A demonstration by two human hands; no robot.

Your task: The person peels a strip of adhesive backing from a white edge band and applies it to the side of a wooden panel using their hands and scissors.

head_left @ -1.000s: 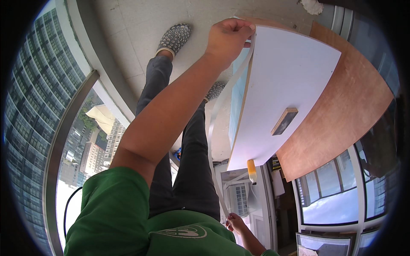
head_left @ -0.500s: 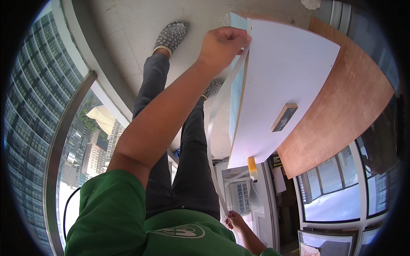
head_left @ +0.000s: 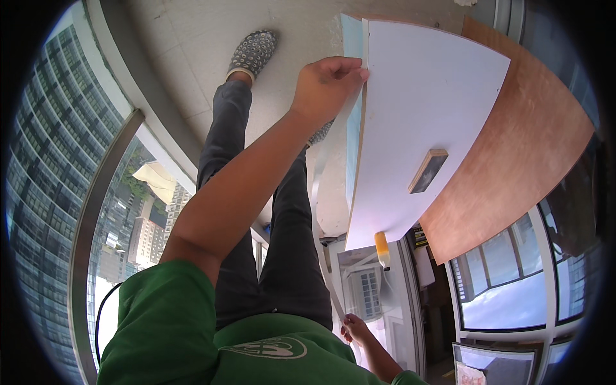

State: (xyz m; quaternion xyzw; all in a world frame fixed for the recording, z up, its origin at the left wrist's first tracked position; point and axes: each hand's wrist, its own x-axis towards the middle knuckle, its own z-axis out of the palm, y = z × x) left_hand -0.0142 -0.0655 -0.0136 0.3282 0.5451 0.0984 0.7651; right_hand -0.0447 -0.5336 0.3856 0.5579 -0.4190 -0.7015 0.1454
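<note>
Strip, one, pale, narrow and flexible. Location: along the left edge of a white panel at its upper end, then hanging free, outside that edge, down to the near-left corner and beyond.

Left hand: thumb and fingertips pinched on the strip at the panel's left edge, near the far-left corner. Right hand: fingers curled round the lower run, well apart from the panel; exact grip too small to tell.

Step in hand, as judged: seating the strip along the left edge. Good practice: press it squarely with the thumb, level with the surface, in short overlapping lengths; hold the free run in line, lightly taut and untwisted, so that the seated part is not peeled away. The edge looks whitish above the left hand and bare tan below.

Orientation: long axis runs far to near, roughly with the left edge; upper end toward the far-left corner, lower run bowing outward, then angling in to the right hand.

Also on the surface: wooden block, dark-faced, aslant near the right edge. Yellow-filled bottle, at the near edge, nozzle pointing off it.
</note>
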